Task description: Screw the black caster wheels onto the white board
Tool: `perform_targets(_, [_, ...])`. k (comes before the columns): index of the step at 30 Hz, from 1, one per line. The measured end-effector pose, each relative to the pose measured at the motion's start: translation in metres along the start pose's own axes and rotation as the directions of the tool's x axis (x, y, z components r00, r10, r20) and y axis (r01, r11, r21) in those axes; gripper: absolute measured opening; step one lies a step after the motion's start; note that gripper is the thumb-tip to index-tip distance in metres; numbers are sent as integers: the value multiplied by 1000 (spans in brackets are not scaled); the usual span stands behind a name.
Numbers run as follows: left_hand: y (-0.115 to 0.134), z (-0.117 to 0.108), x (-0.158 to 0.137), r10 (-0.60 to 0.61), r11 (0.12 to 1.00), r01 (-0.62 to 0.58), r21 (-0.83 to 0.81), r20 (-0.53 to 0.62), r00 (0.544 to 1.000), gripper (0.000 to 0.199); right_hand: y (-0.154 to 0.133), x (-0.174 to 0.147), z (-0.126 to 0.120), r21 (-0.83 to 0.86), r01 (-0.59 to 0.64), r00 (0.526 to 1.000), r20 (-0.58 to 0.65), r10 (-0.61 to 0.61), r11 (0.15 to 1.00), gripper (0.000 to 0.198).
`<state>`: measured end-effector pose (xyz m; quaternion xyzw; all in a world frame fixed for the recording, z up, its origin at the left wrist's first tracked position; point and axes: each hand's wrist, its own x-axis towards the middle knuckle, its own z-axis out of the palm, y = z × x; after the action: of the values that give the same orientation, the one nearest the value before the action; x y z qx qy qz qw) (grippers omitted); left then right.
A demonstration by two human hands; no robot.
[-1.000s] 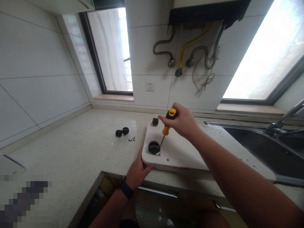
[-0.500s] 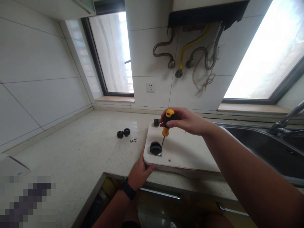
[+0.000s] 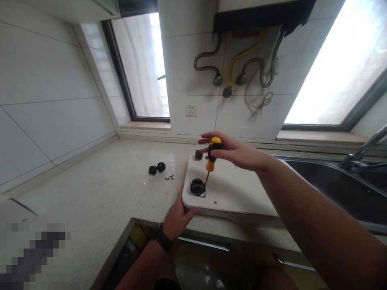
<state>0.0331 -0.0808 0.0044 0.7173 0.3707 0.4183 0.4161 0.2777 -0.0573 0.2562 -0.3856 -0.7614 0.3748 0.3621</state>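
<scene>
- Pinching a screwdriver [image 3: 213, 151] by its handle in the right hand [image 3: 232, 152], mid-frame, with the other fingers loosely spread.
- Aiming it steeply down just beside a black caster [image 3: 197, 187] on the white board [image 3: 238, 193], below centre.
- Clasping the board's near left corner with the left hand [image 3: 177, 219], lower centre.
- Showing two casters [image 3: 152, 170] and small screws [image 3: 171, 176] on the counter [image 3: 102, 189], left of centre.

White tiled walls [image 3: 193, 84] with thin dark joints rise behind the back and left edges of the pale speckled table [image 3: 99, 177]. Daylight glares through a left window [image 3: 139, 68] and a right window [image 3: 317, 76], both dark-framed. Between them are a socket [image 3: 191, 110] and a black-bottomed unit [image 3: 260, 20]. A steel sink [image 3: 329, 189] is set toward the table's right end.
</scene>
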Motion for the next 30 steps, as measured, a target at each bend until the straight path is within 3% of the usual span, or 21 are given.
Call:
perform_targets(2, [0,0,0,3,1000,-3,1,10,1000,96,-3,-3,-7,129,3,987,158,-24,992,51])
perform_targets(4, [0,-1,0,9,1000,-9,2,15,1000,96,-6,-4,-8,106,30,985,169,-48,994,43])
perform_targets(6, [1,-1,0,8,1000,-8,5,12,1000,96,-8,-4,-2,-15,50,996,77,-49,999,38])
perform_targets(8, [1,-1,0,5,1000,-6,8,9,1000,96,-9,-3,8,-185,9,995,-98,-27,983,41])
perform_targets(11, [0,-1,-1,6,1000,-6,-3,12,1000,96,-8,1,25,-439,-84,917,-385,-103,894,48])
perform_targets(14, [0,0,-1,2,1000,-2,1,11,1000,96,-5,4,32,-501,-132,870,-473,-143,855,54])
perform_targets(18, [-1,0,-1,15,1000,-15,6,14,1000,96,-2,3,20,-404,-119,926,-374,-44,907,27])
perform_targets(21, [0,0,0,28,1000,-28,1,12,1000,95,-4,-3,6,-173,-10,991,-136,-14,985,41])
perform_targets(23, [-1,0,0,29,1000,-29,5,9,1000,94,-6,-5,1,30,21,1000,-5,-20,999,48])
perform_targets(25, [-3,0,0,25,1000,-25,13,6,1000,95,-7,-5,0,83,10,1000,10,-11,997,44])
perform_targets(27, [-4,-1,0,26,1000,-26,17,7,1000,94,-6,-3,6,-72,-23,991,-130,13,997,36])
perform_targets(30, [-6,-1,0,39,999,-39,21,5,999,93,0,3,20,-283,-101,909,-415,-26,954,28])
